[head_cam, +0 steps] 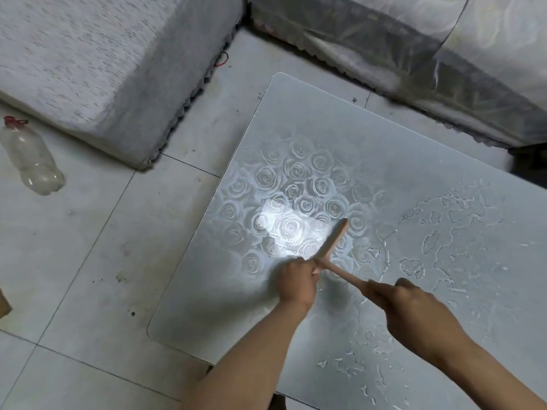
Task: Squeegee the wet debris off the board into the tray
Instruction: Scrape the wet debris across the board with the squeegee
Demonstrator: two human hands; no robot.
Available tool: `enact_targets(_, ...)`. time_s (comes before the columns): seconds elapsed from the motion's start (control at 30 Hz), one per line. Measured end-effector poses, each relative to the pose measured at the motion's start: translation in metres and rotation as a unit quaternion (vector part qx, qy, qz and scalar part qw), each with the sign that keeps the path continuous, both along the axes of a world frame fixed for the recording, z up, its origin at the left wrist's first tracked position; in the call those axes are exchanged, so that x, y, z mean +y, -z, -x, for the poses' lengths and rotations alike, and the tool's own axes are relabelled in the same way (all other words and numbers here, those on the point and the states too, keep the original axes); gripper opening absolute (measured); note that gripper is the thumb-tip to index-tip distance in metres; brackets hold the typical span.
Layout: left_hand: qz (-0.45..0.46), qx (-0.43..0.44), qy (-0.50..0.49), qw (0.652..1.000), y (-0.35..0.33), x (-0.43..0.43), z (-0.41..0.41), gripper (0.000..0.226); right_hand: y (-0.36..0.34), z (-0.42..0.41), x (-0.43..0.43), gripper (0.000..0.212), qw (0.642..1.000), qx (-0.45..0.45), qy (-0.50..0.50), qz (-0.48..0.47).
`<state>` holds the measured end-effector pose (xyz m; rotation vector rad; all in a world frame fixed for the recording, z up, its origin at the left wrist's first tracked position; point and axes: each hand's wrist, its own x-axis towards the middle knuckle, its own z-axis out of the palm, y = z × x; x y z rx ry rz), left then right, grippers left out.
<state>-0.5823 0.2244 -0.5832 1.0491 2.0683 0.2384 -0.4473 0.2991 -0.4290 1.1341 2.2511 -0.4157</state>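
Head view, board: pale, round-cornered board printed with roses (325,128), flat on the grey tiled floor (88,276).
Squeegee: pink T-shaped squeegee (333,244), its blade on the rose print.
Left hand (297,281): fingers curled round the blade's near end.
Right hand (405,303): wrapped round the handle.
Wet debris (444,247): puddles and flecks across the board's right part.
Bottle: clear plastic bottle (31,161), lying well left of the board.

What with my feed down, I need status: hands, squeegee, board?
Left hand grips squeegee at its head, right hand on handle. Board: wet patch right of squeegee. No tray in view.
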Motion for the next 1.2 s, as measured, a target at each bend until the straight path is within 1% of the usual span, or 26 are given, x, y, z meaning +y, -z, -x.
enact_targets(0.07,-0.006,-0.033,0.007,0.999,-0.003,-0.003,0.012,0.022,-0.008,0.009,-0.004,0.043,0.999,-0.02,-0.028,-0.027)
enact_targets(0.13,-0.064,-0.076,-0.022,0.995,-0.008,-0.015,0.034,0.022,-0.015,0.022,-0.01,0.047,0.997,-0.017,-0.054,-0.05)
enact_targets(0.17,-0.096,-0.073,-0.049,0.992,-0.011,-0.026,0.048,0.024,-0.02,0.032,-0.015,0.049,0.997,-0.004,-0.064,-0.042)
enact_targets(0.2,-0.119,-0.05,-0.081,0.988,-0.015,-0.044,0.068,0.025,-0.024,0.047,-0.023,0.05,0.996,0.019,-0.078,-0.028)
enact_targets(0.27,-0.136,0.019,-0.136,0.981,-0.02,-0.081,0.105,0.03,-0.023,0.081,-0.038,0.043,0.991,0.054,-0.121,0.007)
enact_targets(0.33,-0.104,0.064,-0.17,0.978,-0.023,-0.118,0.137,0.032,-0.014,0.121,-0.058,0.037,0.983,0.083,-0.157,0.04)
enact_targets(0.47,0.013,0.081,-0.209,0.974,-0.021,-0.178,0.171,0.045,0.008,0.187,-0.105,0.042,0.965,0.094,-0.235,0.07)
enact_targets(0.53,0.071,0.06,-0.225,0.97,-0.019,-0.199,0.177,0.056,0.016,0.195,-0.117,0.046,0.963,0.072,-0.251,0.07)
enact_targets(0.63,0.175,0.004,-0.222,0.959,-0.014,-0.216,0.181,0.067,0.02,0.172,-0.11,0.056,0.973,0.048,-0.211,0.075)
enact_targets(0.67,0.196,-0.014,-0.224,0.955,-0.013,-0.219,0.18,0.065,0.018,0.16,-0.105,0.057,0.976,0.04,-0.197,0.078)
enact_targets(0.7,0.2,-0.027,-0.225,0.953,-0.011,-0.221,0.177,0.057,0.014,0.148,-0.099,0.054,0.98,0.029,-0.184,0.075)
enact_targets(0.77,0.191,-0.045,-0.236,0.952,-0.013,-0.223,0.173,0.037,0.005,0.134,-0.088,0.041,0.985,0.001,-0.165,0.056)
enact_targets(0.8,0.185,-0.055,-0.245,0.95,-0.015,-0.223,0.17,0.034,0.001,0.13,-0.083,0.035,0.986,-0.015,-0.159,0.044)
enact_targets(0.87,0.174,-0.077,-0.263,0.946,-0.018,-0.225,0.168,0.038,-0.008,0.131,-0.077,0.028,0.983,-0.042,-0.176,0.011)
enact_targets(0.93,0.169,-0.095,-0.271,0.943,-0.02,-0.225,0.168,0.04,-0.018,0.137,-0.079,0.028,0.981,-0.04,-0.19,-0.028)
enact_targets(0.97,0.166,-0.104,-0.273,0.942,-0.02,-0.226,0.171,0.039,-0.024,0.143,-0.085,0.03,0.98,-0.027,-0.196,-0.033)
enact_targets(1.03,0.173,-0.118,-0.27,0.94,-0.02,-0.227,0.176,0.034,-0.029,0.16,-0.104,0.037,0.977,0.014,-0.212,-0.008)
enact_targets(1.1,0.176,-0.113,-0.266,0.941,-0.02,-0.226,0.182,0.021,-0.023,0.182,-0.124,0.04,0.973,0.046,-0.226,0.026)
enact_targets(1.13,0.175,-0.107,-0.266,0.942,-0.021,-0.226,0.184,0.014,-0.016,0.193,-0.134,0.038,0.971,0.045,-0.232,0.036)
enact_targets(1.2,0.166,-0.103,-0.272,0.942,-0.02,-0.227,0.187,0.01,-0.002,0.208,-0.145,0.038,0.968,0.033,-0.246,0.045)
